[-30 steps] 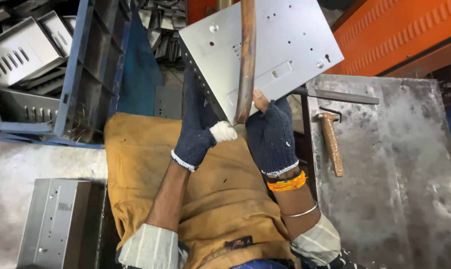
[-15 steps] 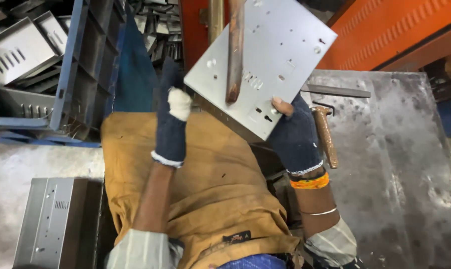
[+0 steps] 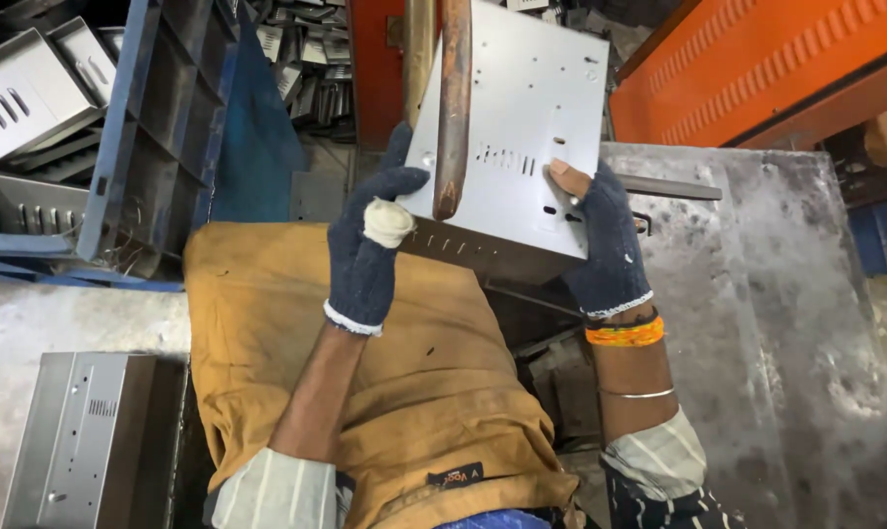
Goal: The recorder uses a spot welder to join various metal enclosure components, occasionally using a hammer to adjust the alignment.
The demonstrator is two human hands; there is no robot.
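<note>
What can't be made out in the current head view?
- Metal panel: top cut by the frame edge; a strip hidden behind the rusty bar.
- Left hand: fingertips curl behind the panel's edge, so the grip underneath is hidden.
- Right hand: palm is under the panel; only thumb and glove back show.
- Steel table: the near-left part is covered by the panel and right forearm.
- Rusty bar: upper end out of frame.

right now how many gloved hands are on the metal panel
2. The left hand grips the metal panel at its lower left edge, beside the rusty bar; the right hand holds its lower right edge.
</note>
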